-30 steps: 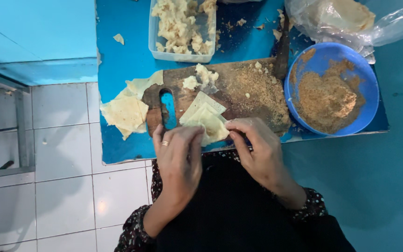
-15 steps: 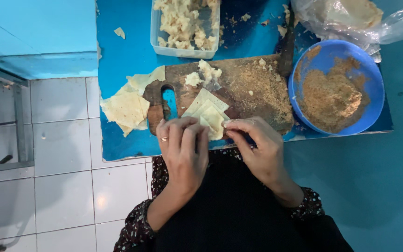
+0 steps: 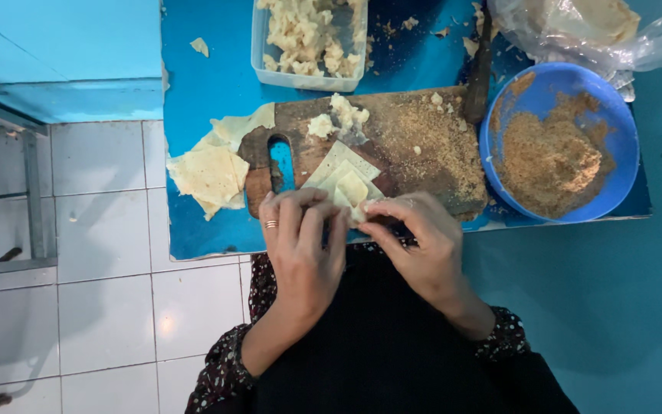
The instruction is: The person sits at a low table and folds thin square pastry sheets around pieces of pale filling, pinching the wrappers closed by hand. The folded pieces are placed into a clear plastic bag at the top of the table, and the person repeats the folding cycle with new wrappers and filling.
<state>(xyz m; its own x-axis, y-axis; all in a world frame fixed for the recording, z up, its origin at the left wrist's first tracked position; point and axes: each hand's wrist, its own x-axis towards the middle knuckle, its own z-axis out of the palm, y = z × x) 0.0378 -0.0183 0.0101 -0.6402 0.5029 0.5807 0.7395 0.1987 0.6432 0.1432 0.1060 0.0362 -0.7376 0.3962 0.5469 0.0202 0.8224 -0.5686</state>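
The pastry sheet (image 3: 344,182) lay on the wooden board (image 3: 423,146) just beyond both hands, looking thin, limp and easily torn, best pinched at its near edge. The left hand (image 3: 303,245) and right hand (image 3: 421,245) were both curled, fingertips nipping that edge; since a moment earlier they had drawn closer together over it.

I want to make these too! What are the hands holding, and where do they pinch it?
Both hands, left hand and right hand, pinch the pale dough wrapper at its near edge, on the wooden cutting board.
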